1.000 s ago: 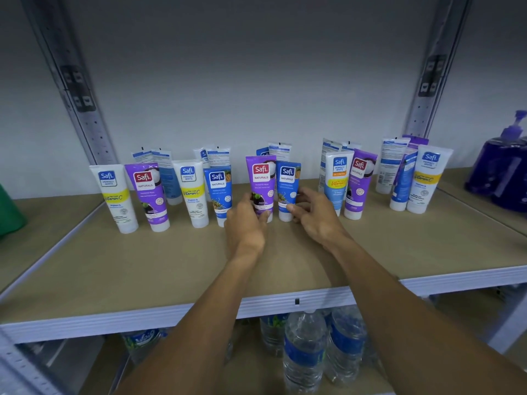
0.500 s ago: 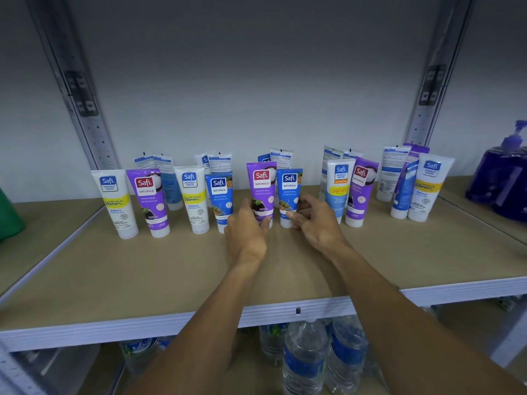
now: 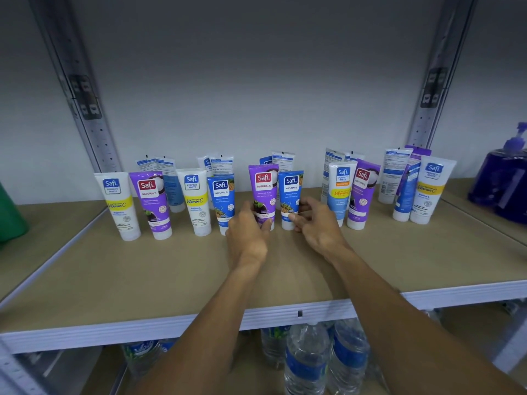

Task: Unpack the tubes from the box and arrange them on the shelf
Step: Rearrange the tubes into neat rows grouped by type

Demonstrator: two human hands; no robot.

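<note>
1. Far left of the centre purple tube (image 3: 263, 186), a green object (image 3: 11, 220) is cut off by the picture's edge.
2. Nearer that tube on its left, four tubes stand cap-down in a front row on the tan shelf (image 3: 114, 280). They are a white Vitamin C tube (image 3: 118, 205), a purple Naturals tube (image 3: 152, 203), a second white tube (image 3: 195, 201) and a blue Naturals tube (image 3: 224, 199).
3. Behind these, left of and farther back than the centre purple tube, the back-row tubes (image 3: 159, 166) stand with their printed backs to the camera.
4. The centre purple tube stands upright on its cap. The left hand (image 3: 248, 235) grasps its lower half, fingers curled round it and the thumb against its right edge.
5. Just to its right stands the short blue tube (image 3: 291, 192), also cap-down. The right hand (image 3: 319, 226) pinches the lower part of this tube between thumb and fingers.
6. Below the centre purple tube, under the shelf's white front edge, are water bottles (image 3: 306, 357) with blue labels.
7. Farther right of the centre purple tube, a pale blue tube (image 3: 340, 192) stands with a tilted purple tube (image 3: 362, 195) leaning close against it.
8. Well to the right, a group of three is made up of a back-facing white tube (image 3: 392, 178), a leaning blue tube (image 3: 405, 192) and a far-right white tube (image 3: 429, 189).
9. Farthest right of the centre purple tube, a dark purple pump bottle (image 3: 502, 178) sits on the adjoining board.
</note>
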